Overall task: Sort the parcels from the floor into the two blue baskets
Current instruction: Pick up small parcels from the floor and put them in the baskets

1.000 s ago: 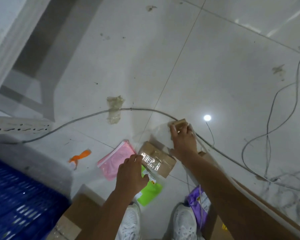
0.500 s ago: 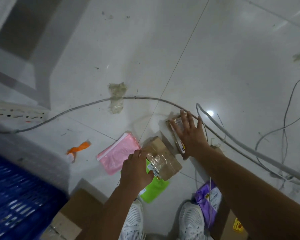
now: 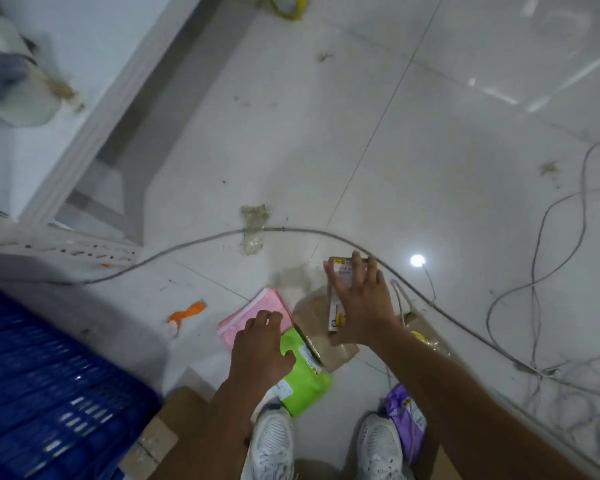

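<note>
Mid-pickup: the right hand grips a small labelled box above the brown parcel, while the left hand, loosely curled, reaches the pink mailer; next, carry toward the blue basket at eight o'clock.

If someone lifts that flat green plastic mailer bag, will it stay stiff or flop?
The flat green plastic mailer bag lies thin against the floor, so it probably flops and weighs little. Its smooth film may feel slippery.
</note>
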`<state>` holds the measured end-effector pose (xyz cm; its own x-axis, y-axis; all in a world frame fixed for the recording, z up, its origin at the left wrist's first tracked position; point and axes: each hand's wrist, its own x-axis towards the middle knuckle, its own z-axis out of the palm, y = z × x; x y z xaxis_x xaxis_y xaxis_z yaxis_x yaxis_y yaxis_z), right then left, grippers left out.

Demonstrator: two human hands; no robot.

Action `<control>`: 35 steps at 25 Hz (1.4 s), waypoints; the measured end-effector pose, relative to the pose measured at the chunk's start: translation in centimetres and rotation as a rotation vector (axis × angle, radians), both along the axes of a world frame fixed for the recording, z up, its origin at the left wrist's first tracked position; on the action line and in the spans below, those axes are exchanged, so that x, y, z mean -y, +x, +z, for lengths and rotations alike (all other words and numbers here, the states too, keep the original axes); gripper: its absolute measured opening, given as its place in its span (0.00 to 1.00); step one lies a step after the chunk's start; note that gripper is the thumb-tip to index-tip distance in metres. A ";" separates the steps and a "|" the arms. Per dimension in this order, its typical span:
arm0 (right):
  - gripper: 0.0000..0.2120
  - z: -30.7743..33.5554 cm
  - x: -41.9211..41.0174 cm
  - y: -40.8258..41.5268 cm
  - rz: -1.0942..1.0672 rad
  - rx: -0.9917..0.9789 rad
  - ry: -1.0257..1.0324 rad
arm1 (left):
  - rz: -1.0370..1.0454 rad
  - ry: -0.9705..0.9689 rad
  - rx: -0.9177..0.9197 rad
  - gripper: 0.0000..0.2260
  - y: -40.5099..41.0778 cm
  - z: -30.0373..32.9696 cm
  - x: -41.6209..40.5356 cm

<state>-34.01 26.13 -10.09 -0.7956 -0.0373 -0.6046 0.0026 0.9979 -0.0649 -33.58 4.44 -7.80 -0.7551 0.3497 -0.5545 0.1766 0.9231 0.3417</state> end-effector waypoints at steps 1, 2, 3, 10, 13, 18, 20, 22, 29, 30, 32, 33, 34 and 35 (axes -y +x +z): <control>0.67 2.5 1.3 -0.7 -0.021 -0.011 -0.030 | 0.009 -0.009 0.002 0.29 -0.8 2.2 0.4; 0.67 5.1 3.0 -1.3 -0.036 -0.037 -0.049 | 0.016 -0.027 -0.010 0.28 -1.6 4.8 0.9; 0.67 7.9 4.7 -1.9 -0.057 -0.090 -0.066 | 0.032 -0.044 -0.020 0.28 -2.5 7.5 1.5; 0.63 31.4 13.2 -5.6 -0.057 -0.162 -0.200 | 0.230 -0.219 -0.060 0.29 -5.0 29.1 9.8; 0.59 41.2 14.4 -6.9 0.095 -0.227 -0.169 | 0.387 -0.238 -0.113 0.29 -4.2 39.2 13.9; 0.58 53.6 18.6 -6.2 0.346 -0.319 -0.076 | 0.560 -0.239 -0.155 0.29 0.2 52.5 21.2; 0.59 56.9 21.3 -4.6 0.406 -0.336 -0.050 | 0.648 -0.249 -0.175 0.29 3.6 56.0 24.5; 0.58 59.6 24.5 -2.9 0.465 -0.356 -0.002 | 0.715 -0.252 -0.216 0.27 7.0 58.5 27.9; 0.58 67.2 41.0 7.3 0.834 -0.367 -0.007 | 0.905 -0.267 -0.280 0.28 20.8 65.1 40.1; 0.59 68.0 43.2 9.0 0.875 -0.378 0.006 | 0.923 -0.272 -0.280 0.28 23.3 65.6 41.9; 0.59 69.6 46.7 12.0 0.933 -0.392 0.040 | 0.956 -0.276 -0.255 0.28 28.3 66.5 44.9; 0.59 70.2 47.9 13.2 0.947 -0.400 0.051 | 0.964 -0.281 -0.244 0.28 30.3 66.8 46.0; 0.59 70.8 49.5 14.7 0.963 -0.417 0.059 | 0.970 -0.289 -0.240 0.28 32.6 67.2 47.5; 0.60 71.3 50.8 16.1 0.976 -0.434 0.069 | 0.975 -0.296 -0.243 0.28 34.6 67.6 48.8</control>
